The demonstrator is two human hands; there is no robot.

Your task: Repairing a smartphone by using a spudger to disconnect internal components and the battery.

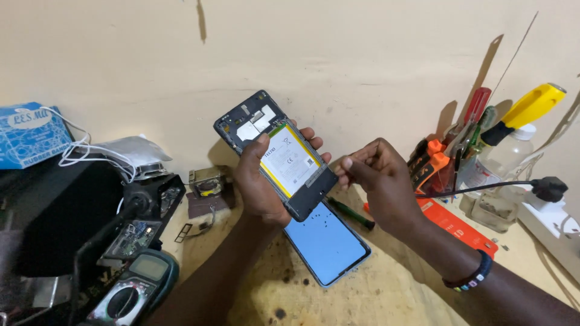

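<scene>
Here the left hand (261, 184) grips an opened phone (277, 154), battery showing. The right hand (377, 181), fingers pinched narrow, hovers beside it, above a blue panel (327, 242) and green screwdriver (351, 214); a multimeter (134, 291) lies left

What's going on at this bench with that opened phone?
A person holds an opened smartphone, back cover off and battery exposed, up in the left hand. The right hand is beside the phone's lower end, fingertips pinched together; whether they hold anything is too small to tell. Below, on the wooden bench, lies a blue phone panel with tiny dark specks on it. A multimeter sits at the left.
</scene>
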